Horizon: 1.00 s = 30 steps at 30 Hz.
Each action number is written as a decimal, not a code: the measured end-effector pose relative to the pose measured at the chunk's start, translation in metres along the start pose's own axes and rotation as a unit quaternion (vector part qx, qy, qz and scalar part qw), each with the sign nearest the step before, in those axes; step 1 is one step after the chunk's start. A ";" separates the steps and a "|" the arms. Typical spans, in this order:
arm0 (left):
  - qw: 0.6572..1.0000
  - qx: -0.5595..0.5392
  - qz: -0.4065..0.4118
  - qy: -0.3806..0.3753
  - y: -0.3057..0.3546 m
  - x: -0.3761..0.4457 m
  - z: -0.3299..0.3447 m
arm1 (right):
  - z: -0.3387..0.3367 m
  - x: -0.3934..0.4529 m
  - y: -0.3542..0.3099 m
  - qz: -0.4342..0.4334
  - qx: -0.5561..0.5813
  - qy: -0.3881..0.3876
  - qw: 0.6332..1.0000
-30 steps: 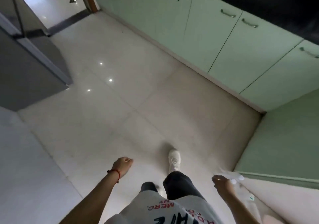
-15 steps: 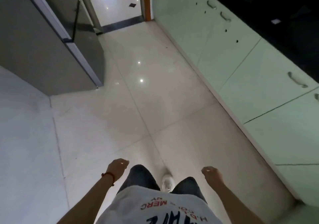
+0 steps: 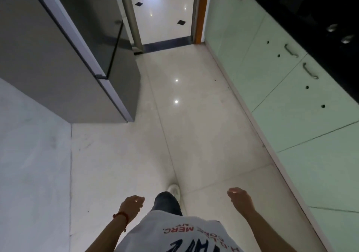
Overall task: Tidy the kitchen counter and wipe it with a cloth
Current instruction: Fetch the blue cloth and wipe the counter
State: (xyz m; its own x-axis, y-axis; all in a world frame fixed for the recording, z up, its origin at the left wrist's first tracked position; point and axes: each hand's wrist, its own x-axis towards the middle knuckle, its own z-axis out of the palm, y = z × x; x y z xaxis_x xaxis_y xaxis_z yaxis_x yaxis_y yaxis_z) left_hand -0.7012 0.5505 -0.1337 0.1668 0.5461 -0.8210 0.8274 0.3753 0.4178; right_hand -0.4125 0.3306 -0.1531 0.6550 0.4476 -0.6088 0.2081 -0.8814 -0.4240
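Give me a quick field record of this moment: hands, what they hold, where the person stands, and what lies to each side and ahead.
left hand: loosely curled, holds nothing, red string at the wrist
right hand: loosely curled, holds nothing
cloth: none in view
position: standing on the pale tiled floor, one white shoe forward
left side: grey fridge
right side: green cabinets under a dark counter
ahead: open doorway
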 end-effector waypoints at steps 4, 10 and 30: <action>0.998 0.013 0.056 -0.008 0.110 0.052 -0.035 | -0.014 0.056 -0.043 0.034 -0.039 -0.035 0.998; 0.995 0.012 0.103 -0.009 0.254 0.128 -0.071 | -0.056 0.132 -0.102 0.053 -0.084 -0.042 0.994; 0.995 -0.083 0.034 0.032 0.537 0.331 -0.161 | -0.245 0.517 -0.408 0.027 0.123 -0.021 0.992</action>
State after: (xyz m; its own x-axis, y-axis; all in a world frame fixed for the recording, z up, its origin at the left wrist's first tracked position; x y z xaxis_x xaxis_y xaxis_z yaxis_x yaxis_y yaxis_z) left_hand -0.2879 1.0531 -0.1183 0.1799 0.6191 -0.7644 0.7150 0.4514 0.5339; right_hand 0.0192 0.8840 -0.1302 0.6284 0.4106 -0.6607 -0.0135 -0.8435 -0.5370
